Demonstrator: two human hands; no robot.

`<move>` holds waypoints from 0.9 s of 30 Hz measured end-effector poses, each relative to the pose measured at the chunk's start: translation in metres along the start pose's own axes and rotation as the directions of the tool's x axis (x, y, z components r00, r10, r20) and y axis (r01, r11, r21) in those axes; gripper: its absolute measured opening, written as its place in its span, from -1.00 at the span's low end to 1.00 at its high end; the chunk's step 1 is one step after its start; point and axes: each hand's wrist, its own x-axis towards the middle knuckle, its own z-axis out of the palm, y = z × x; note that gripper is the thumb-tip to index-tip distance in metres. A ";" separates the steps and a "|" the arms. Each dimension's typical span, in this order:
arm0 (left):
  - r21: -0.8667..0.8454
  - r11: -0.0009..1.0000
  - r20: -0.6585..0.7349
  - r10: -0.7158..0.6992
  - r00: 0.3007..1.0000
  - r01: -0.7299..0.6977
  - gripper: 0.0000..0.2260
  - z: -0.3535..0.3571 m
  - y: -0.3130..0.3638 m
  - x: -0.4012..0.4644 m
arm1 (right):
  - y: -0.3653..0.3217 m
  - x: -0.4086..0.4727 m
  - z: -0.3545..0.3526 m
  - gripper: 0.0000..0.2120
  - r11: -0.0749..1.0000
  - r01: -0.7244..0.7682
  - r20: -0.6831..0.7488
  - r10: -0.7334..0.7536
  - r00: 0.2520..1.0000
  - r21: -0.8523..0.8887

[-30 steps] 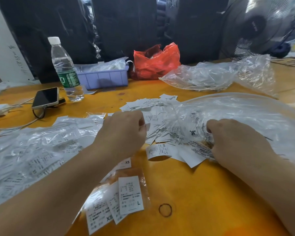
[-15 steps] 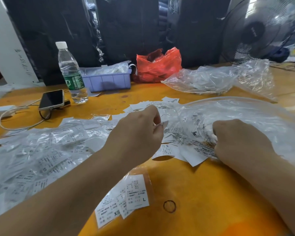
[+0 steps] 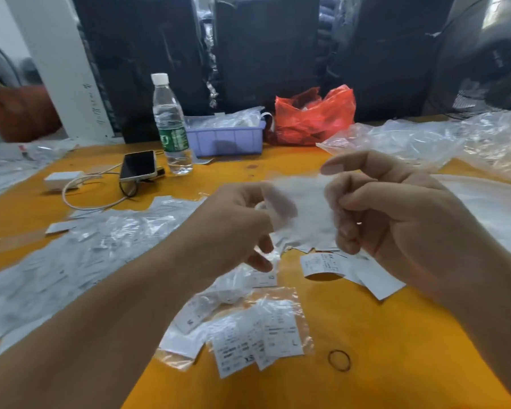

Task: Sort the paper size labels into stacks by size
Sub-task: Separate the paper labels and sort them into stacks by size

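Presently I observe both hands raised above the yellow table (image 3: 396, 349), working a blurred white bunch of labels (image 3: 304, 208) held between them. The left hand (image 3: 233, 225) is closed, its fingertips pinching the bunch's left edge; the right hand (image 3: 396, 208) is curled around the right edge with the forefinger extended. Motion blur prevents me from reading any size on the held bunch, or from telling whether it is one label or several.

Risk assessment: the grip looks light and the paper thin, so I judge labels could slip out and fall into the loose pile (image 3: 351, 267) directly beneath, mixing sizes again. A standing fan (image 3: 484, 60) sits at the far right; if running, its draught could scatter unweighted slips. Crinkled clear plastic (image 3: 86, 261) overlying the left heap could also hide labels.

Condition of the goods: small white rectangular slips with fine print and a bold size mark. Near the front edge, slips marked XS (image 3: 233, 354) and L (image 3: 282, 335) lie overlapping inside a clear bag, not yet separated.
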 end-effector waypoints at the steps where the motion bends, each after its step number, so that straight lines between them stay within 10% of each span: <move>1: -0.109 0.994 -0.006 -0.025 1.000 0.024 -0.76 -0.007 0.000 -0.003 | 0.003 0.006 0.008 -0.69 1.000 -0.009 0.026 0.009 1.000 0.023; 8: -0.504 0.864 -0.086 -0.073 0.994 0.020 -0.46 -0.050 -0.021 -0.011 | 0.020 0.051 0.048 -0.75 0.991 -0.104 0.075 0.110 0.991 -0.086; 17: -0.102 0.994 -0.173 0.011 0.985 -0.029 -0.89 -0.057 -0.053 -0.012 | 0.051 0.053 0.043 -0.77 0.975 -0.216 0.099 0.211 0.973 0.048; 27: -0.038 0.998 -0.119 0.047 0.992 -0.052 -0.70 -0.046 -0.053 -0.014 | 0.052 0.043 0.042 -0.84 0.949 -0.184 0.133 0.223 0.966 -0.258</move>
